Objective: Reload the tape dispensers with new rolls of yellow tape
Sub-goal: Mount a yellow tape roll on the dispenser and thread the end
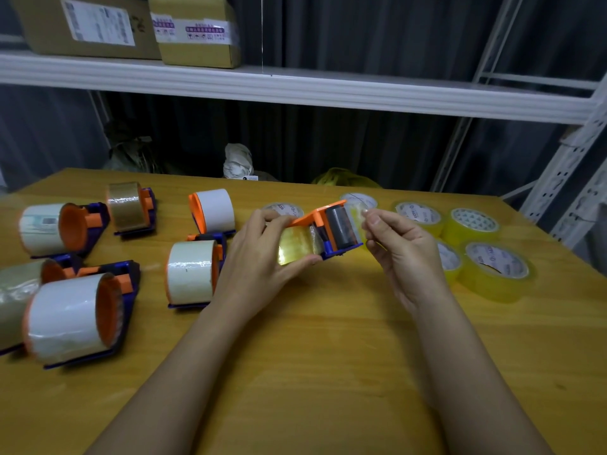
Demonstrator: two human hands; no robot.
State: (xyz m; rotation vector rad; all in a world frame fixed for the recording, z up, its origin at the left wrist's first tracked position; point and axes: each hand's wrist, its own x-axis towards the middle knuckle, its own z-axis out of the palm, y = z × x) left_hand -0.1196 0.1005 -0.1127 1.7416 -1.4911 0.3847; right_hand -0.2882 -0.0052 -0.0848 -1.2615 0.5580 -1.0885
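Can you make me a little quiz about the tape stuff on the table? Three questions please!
1. True or false: the dispenser rests flat on the table.
2. What does the right hand pinch? A) the tape end B) a box C) scissors
3. On which side of the hands lie the loose yellow rolls?

Key:
1. False; the left hand holds it up.
2. A.
3. The right.

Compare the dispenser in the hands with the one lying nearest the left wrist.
The orange-and-purple plastic dispenser held up carries yellow tape and is off the table; the orange-and-purple dispenser by the left wrist carries a whitish roll and rests on the wooden table. Both share one design.
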